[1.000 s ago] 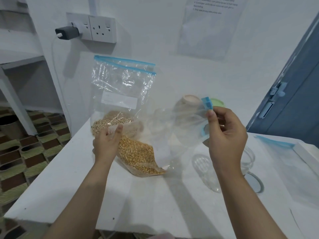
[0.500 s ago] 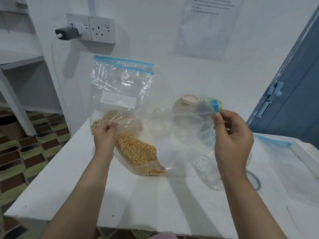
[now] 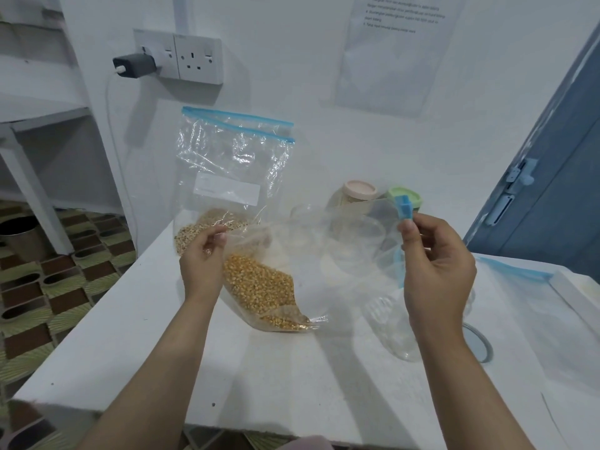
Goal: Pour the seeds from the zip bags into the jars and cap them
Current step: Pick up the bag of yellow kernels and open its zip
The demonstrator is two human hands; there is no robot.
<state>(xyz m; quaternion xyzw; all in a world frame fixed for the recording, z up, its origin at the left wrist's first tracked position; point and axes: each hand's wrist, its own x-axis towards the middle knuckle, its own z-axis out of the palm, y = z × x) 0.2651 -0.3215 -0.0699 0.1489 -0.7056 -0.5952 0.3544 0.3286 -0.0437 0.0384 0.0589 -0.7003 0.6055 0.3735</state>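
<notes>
I hold a clear zip bag of yellow corn kernels (image 3: 263,287) stretched sideways over the white table (image 3: 227,378). My left hand (image 3: 203,258) pinches its left top corner. My right hand (image 3: 435,267) grips the other end at the blue slider (image 3: 404,207). An open empty clear jar (image 3: 399,326) stands below my right hand, partly hidden by it, with a round lid (image 3: 480,344) lying beside it. Behind, a second zip bag with pale seeds (image 3: 227,177) leans on the wall. A pink-capped jar (image 3: 358,194) and a green-capped jar (image 3: 406,196) stand at the back.
More empty clear jars (image 3: 305,222) show blurred through the bag. An empty zip bag (image 3: 535,306) and a white box edge (image 3: 574,293) lie at the right. A blue door (image 3: 552,177) is at the right, a wall socket with charger (image 3: 168,60) behind, and white shelves (image 3: 39,125) at the left.
My right hand has drawn the blue slider end rightward and slightly up, stretching the bag's top out wider. My left hand stays on the other corner.
</notes>
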